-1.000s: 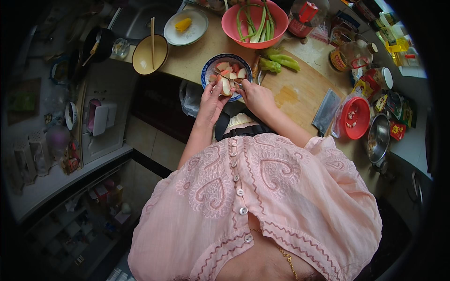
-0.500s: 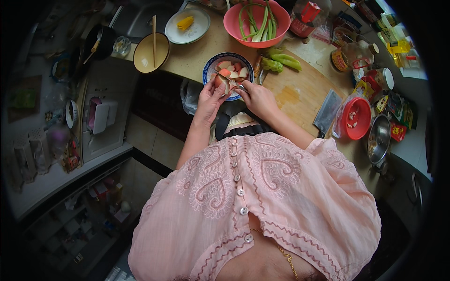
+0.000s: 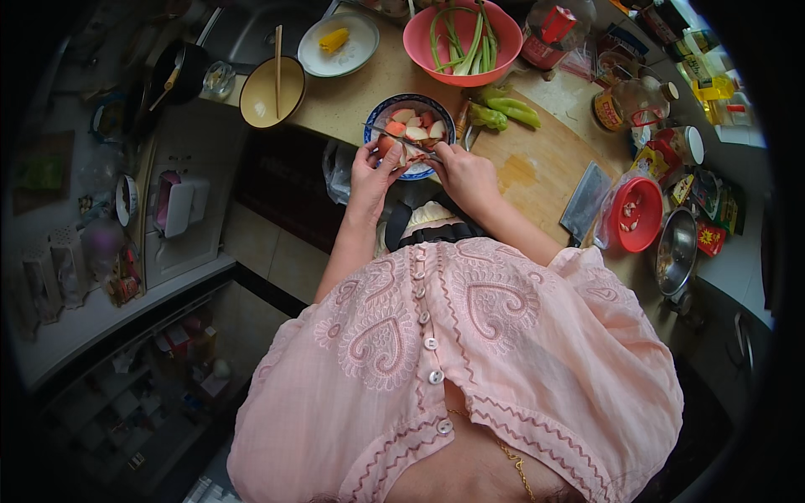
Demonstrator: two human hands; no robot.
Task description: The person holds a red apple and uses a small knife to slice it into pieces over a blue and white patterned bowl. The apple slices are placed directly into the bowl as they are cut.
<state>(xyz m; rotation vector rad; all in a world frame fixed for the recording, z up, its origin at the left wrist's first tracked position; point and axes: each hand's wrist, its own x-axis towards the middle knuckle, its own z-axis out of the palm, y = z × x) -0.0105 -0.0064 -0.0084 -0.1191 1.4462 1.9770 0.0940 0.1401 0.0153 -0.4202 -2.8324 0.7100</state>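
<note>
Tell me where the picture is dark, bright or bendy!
Head view: black round the rim, dim at left; head view: pink blouse and cutting board brighter; head view: straight edges bend toward the rim.

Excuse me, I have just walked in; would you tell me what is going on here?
The person's left hand holds a red-skinned fruit piece over a blue-rimmed bowl of cut chunks, while the right hand holds a knife at it. Green peppers lie at the far end of a wooden board to the right.
</note>
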